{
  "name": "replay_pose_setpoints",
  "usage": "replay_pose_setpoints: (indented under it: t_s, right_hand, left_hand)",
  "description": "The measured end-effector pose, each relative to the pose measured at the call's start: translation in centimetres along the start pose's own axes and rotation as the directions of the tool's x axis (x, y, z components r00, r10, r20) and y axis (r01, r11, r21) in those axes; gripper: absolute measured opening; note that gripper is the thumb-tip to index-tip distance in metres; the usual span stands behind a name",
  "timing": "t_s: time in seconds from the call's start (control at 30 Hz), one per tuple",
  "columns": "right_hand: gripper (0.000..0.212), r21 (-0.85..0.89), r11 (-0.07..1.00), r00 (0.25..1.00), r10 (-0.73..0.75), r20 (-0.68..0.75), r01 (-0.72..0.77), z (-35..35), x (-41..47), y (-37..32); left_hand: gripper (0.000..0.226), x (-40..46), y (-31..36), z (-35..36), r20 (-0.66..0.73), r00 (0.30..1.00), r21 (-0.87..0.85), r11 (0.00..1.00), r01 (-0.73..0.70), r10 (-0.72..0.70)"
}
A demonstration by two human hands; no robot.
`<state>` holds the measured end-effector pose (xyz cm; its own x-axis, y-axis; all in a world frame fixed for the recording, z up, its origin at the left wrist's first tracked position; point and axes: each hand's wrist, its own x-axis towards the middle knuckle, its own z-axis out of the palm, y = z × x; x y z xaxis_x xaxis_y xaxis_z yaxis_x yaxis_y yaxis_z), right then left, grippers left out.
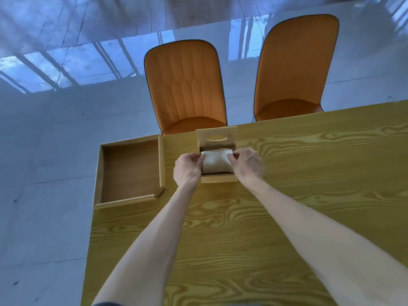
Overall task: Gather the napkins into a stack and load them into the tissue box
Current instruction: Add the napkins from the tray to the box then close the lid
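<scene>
A person's left hand and right hand close on opposite ends of a white stack of folded napkins, fingers pinched over its left and right edges. The stack sits low in the open top of a small light-wood tissue box, bowed slightly upward in the middle, with the box's dark interior visible above and below it. The box's flat wooden lid with an oval slot stands tilted up at the far side of the box, touching its rim. Both bare forearms reach in from the lower edge of the frame, across a yellow wood-grain counter that carries the box. To the left, a shallow square wooden tray with a brown base sits at the counter's corner, partly overhanging the left edge, well apart from the napkins. Beyond the far edge of the counter, two orange upholstered chairs with dark piping face the viewer, side by side. A glossy grey tiled floor reflecting window light fills the rest of the scene.
</scene>
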<state>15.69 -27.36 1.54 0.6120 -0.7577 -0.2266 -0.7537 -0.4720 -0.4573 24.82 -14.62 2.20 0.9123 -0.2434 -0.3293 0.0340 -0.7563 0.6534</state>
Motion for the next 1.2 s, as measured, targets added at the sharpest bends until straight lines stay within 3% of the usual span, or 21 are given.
replay_pose_setpoints:
  t_s: [0.17, 0.27, 0.5, 0.6, 0.73, 0.83, 1.03, 1.2]
  right_hand:
    - [0.023, -0.030, 0.999, 0.996, -0.023, -0.090, 0.021, 0.4, 0.2, -0.1]
    - [0.034, 0.063, 0.998, 0.989, -0.014, -0.145, 0.023, 0.6, 0.3, 0.0]
    - [0.030, 0.269, 0.962, 0.994, -0.010, -0.112, 0.040, -1.0, 1.8, 1.2]
    - [0.031, 0.383, 0.924, 0.989, 0.064, -0.135, -0.007, -3.0, 2.9, 1.1]
    - [0.046, 0.578, 0.807, 0.991, 0.128, 0.031, -0.123, -4.9, 4.1, -0.7]
    - [0.043, 0.640, 0.743, 0.981, 0.129, 0.145, -0.193, -5.4, 3.7, -1.7]
    - [0.038, 0.753, 0.611, 0.969, 0.153, 0.192, -0.245, -5.5, 2.5, -1.8]
    - [0.033, 0.753, 0.616, 0.972, 0.120, 0.202, -0.233, -5.1, 1.2, -1.2]
  left_hand:
    - [0.023, 0.7, 0.4, 1.2, -0.119, 0.992, 0.159, 0.987, -0.032, 0.052]
    - [0.015, 0.9, 0.5, 1.4, -0.152, 0.988, 0.145, 0.989, -0.014, 0.036]
    - [0.024, 1.7, 0.3, -0.6, -0.085, 0.993, -0.149, 0.987, 0.065, -0.079]
    - [0.033, 2.3, 0.7, -2.3, -0.047, 0.996, -0.285, 0.957, 0.054, -0.070]
    - [0.041, 2.7, 2.6, -3.9, 0.073, 0.997, -0.364, 0.929, 0.060, -0.036]
    - [0.057, 2.3, 3.6, -4.0, 0.128, 0.992, -0.332, 0.942, 0.051, -0.008]
    - [0.062, 0.9, 3.4, -4.1, 0.140, 0.989, -0.382, 0.920, 0.092, -0.040]
    - [0.055, 0.0, 2.4, -4.3, 0.150, 0.988, -0.401, 0.912, 0.089, -0.030]
